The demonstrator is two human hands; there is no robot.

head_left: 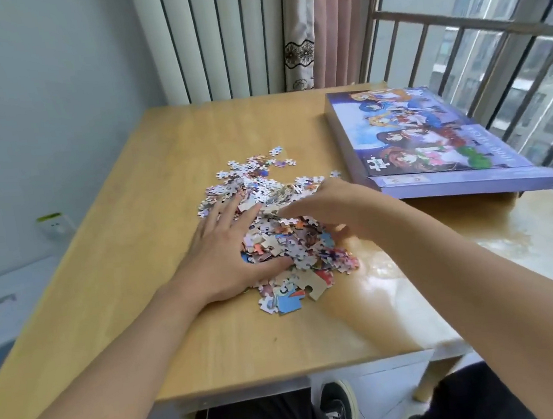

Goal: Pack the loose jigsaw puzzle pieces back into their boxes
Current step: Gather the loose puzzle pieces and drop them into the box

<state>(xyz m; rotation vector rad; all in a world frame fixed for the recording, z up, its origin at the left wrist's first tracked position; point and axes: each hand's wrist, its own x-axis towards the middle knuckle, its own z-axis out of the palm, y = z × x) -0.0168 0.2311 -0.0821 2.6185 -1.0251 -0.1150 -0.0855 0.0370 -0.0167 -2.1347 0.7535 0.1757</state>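
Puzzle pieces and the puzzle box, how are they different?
The puzzle pieces are many small loose bits heaped mid-table under both hands; the puzzle box is one big flat rectangle lying at the table's right edge, untouched. The pieces look jumbled; the box shows a whole cartoon picture. Both are colourful, with blue and purple.

My right fingers [341,229] curl down into the pile [281,229], so their tips are buried and I can't tell how many pieces they hold. My left hand [224,249] covers the pile's left flank. The pieces are too small and smeared to read any picture on them. At the right of the frame the box [433,143] hides the surface [119,261] beneath it; its lettering is too blurred to read. Both my forearms run off the bottom edge.
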